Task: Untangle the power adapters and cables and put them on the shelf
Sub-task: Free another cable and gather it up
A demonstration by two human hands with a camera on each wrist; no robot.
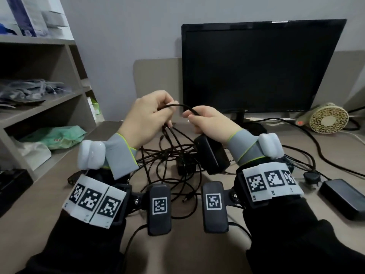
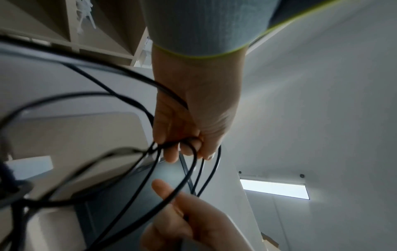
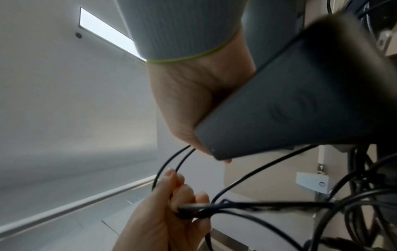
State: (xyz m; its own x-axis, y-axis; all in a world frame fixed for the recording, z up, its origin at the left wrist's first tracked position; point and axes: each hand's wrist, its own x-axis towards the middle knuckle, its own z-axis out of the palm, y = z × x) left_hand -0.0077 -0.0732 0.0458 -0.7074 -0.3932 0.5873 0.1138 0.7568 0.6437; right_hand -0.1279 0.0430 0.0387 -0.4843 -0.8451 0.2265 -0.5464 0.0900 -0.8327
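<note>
Tangled thin black cables [image 1: 173,155] piled on the beige surface [image 1: 49,194], right under and between both hands. Loose barrel plug end lies nearest, at the near edge of the pile. Second black rectangular power adapter [image 1: 343,198] flat on the surface at near right, apart from the pile, small black plug [image 1: 311,176] just beside it.

Left hand [image 1: 146,117] raised above the pile, fingers curled round a bunch of cable loops; strands hang from the fist down into the tangle. Right hand [image 1: 209,120] level with it, close beside, thumb and fingers pinching one cable that arcs across to the left hand. Same hand also grips a black rectangular power adapter [image 1: 209,155] against the palm; adapter hangs tilted below the wrist, over the pile.

Further back: black monitor [image 1: 256,66], screen dark, round cream desk fan [image 1: 327,120] at right. Grey open shelf [image 1: 59,99] stands at left, holding bagged items and a green packet [image 1: 59,136].
</note>
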